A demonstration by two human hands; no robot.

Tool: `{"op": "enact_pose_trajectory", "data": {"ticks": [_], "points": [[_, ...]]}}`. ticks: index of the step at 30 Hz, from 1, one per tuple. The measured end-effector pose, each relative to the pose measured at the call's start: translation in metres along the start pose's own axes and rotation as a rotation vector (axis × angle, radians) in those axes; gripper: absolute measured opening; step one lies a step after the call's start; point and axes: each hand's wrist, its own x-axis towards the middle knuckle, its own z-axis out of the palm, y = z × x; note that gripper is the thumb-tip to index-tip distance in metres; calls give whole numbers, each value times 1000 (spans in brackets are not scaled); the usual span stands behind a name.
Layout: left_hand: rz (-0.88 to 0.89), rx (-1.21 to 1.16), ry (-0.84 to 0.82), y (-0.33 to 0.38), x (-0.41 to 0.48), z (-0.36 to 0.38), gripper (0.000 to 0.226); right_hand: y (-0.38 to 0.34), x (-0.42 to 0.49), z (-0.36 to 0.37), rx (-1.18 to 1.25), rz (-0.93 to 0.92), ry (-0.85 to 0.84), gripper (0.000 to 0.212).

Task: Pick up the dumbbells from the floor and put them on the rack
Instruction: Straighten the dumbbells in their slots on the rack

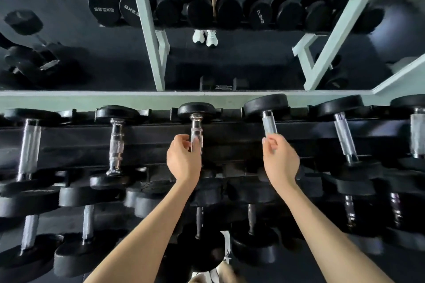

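Observation:
Two black dumbbells with chrome handles lie side by side on the top tier of the black rack (142, 135). My left hand (184, 158) curls its fingers around the near part of the handle of the middle dumbbell (196, 110). Around the near end of the handle of the dumbbell to its right (266, 104), my right hand (280, 159) closes in the same way. Both far heads rest against the rack's back rail. The near heads are hidden behind my hands and wrists.
More dumbbells fill the top tier on both sides, such as one at the left (116, 142) and one at the right (345, 135). A lower tier (87, 220) holds several bigger ones. A wall mirror (207, 64) behind the rack reflects it and the floor.

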Motion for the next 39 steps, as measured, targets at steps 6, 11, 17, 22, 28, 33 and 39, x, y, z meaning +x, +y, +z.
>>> {"op": "enact_pose_trajectory", "data": {"ticks": [6, 11, 17, 22, 28, 33, 39], "points": [[205, -43, -207, 39, -27, 33, 14, 44, 37, -19, -112, 148, -219, 33], [152, 49, -448, 69, -40, 76, 32, 61, 66, -19, -78, 172, -627, 43], [-170, -243, -561, 96, -42, 131, 53, 72, 68, -14, 71, 133, -750, 36], [-315, -467, -432, 103, -47, 157, 56, 76, 69, -14, 115, 144, -758, 35], [-342, -433, -423, 106, -44, 157, 53, 77, 68, -14, 111, 114, -746, 35], [-319, -387, -446, 110, -42, 155, 54, 78, 68, -14, 182, 165, -748, 33], [-250, -308, -463, 108, -43, 155, 57, 80, 61, -12, 262, 237, -748, 33]]}}
